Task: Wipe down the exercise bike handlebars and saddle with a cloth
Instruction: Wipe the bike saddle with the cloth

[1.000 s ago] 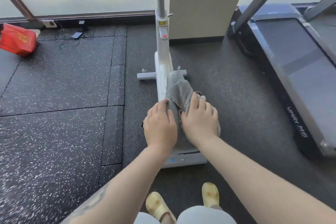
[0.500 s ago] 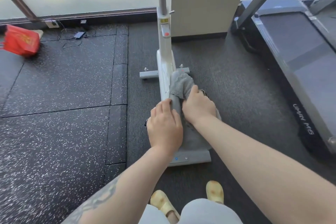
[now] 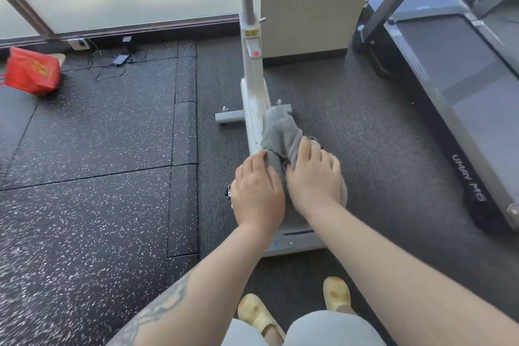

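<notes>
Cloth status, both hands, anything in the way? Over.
Left hand flat, pressing the grey cloth. Right hand flat on it too. Cloth draped over the bike's saddle, which is hidden beneath. Nothing blocking; treadmill stands apart to the right.

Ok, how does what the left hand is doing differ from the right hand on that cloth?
The left hand lies at the grey cloth's left edge, mostly off the fabric; the right hand lies squarely on top of it. The left hand sits nearer the person, the right hand reaches slightly further forward. Both lie palm down, fingers fairly straight, over the white exercise bike.
</notes>
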Demonstrator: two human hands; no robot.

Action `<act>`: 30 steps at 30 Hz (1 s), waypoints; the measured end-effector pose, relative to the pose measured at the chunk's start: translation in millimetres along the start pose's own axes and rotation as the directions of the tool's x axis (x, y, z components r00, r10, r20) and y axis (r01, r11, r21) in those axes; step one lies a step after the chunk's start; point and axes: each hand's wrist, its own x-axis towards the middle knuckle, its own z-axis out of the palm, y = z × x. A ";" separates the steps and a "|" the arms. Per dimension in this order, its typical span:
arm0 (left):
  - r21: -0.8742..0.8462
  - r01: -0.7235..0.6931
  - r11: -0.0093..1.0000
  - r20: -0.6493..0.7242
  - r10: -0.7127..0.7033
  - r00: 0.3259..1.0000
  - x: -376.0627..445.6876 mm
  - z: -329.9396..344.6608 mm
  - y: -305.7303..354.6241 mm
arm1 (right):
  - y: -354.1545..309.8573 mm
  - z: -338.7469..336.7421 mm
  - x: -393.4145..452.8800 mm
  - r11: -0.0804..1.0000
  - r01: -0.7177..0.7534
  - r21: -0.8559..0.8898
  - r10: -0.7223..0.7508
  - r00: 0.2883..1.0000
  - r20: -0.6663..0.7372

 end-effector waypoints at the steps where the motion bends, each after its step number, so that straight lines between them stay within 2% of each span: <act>1: 0.004 0.000 1.000 -0.010 0.000 1.000 0.1 0.2 0.7 | 3.9 2.8 -16.4 1.000 0.029 -0.012 -0.030 0.997 -0.065; 2: 0.009 0.001 1.000 -0.022 -0.001 1.000 0.2 0.7 1.6 | 8.1 5.4 -24.1 0.999 0.049 -0.015 -0.051 0.992 -0.115; 3: 0.012 0.004 1.000 -0.032 -0.003 0.999 0.2 0.9 2.9 | 10.5 4.5 -21.0 0.998 0.054 -0.026 -0.056 0.995 -0.087; 6: 0.020 0.003 1.000 -0.034 -0.002 0.999 0.5 0.3 3.0 | 0.1 -4.8 21.9 0.998 -0.044 0.045 0.039 0.994 0.104; 8: 0.013 0.006 1.000 -0.020 -0.006 1.000 0.1 0.5 0.5 | -8.3 -9.6 34.3 0.991 -0.094 0.096 0.078 0.985 0.155; 11: 0.002 0.000 1.000 -0.009 0.000 1.000 -1.1 -0.7 -1.4 | 4.7 -3.9 0.4 0.999 0.024 0.024 -0.024 1.000 0.012; 13: -0.007 0.005 1.000 -0.014 -0.005 1.000 -1.1 -0.6 -0.4 | 18.5 -5.9 -21.4 0.997 0.070 -0.011 -0.071 0.997 -0.017; 17: 0.013 0.013 1.000 0.000 -0.013 1.000 -0.5 -0.9 0.2 | 3.8 -1.4 16.5 0.999 -0.037 -0.002 0.037 0.996 0.078; 20: 0.018 0.009 1.000 -0.001 -0.008 1.000 0.3 -0.2 0.1 | -4.2 -0.8 23.8 0.998 -0.056 0.029 0.054 0.996 0.068; 23: 0.018 0.014 1.000 0.011 -0.014 1.000 -1.3 -1.4 0.3 | 19.3 4.4 -14.5 0.994 0.113 0.006 -0.112 0.989 -0.097; 24: 0.014 0.015 1.000 0.012 -0.015 1.000 -1.2 -2.2 1.0 | 26.2 4.1 -22.3 0.989 0.149 0.002 -0.147 0.983 -0.113; 26: 0.015 0.016 1.000 0.007 -0.016 1.000 -0.9 -2.6 3.0 | 33.1 0.2 -13.0 0.987 0.152 0.045 -0.151 0.988 -0.021; 30: 0.047 0.002 0.999 0.001 -0.002 1.000 -1.5 -0.3 2.6 | 19.6 -18.6 24.3 0.962 -0.025 0.270 -0.024 0.984 0.176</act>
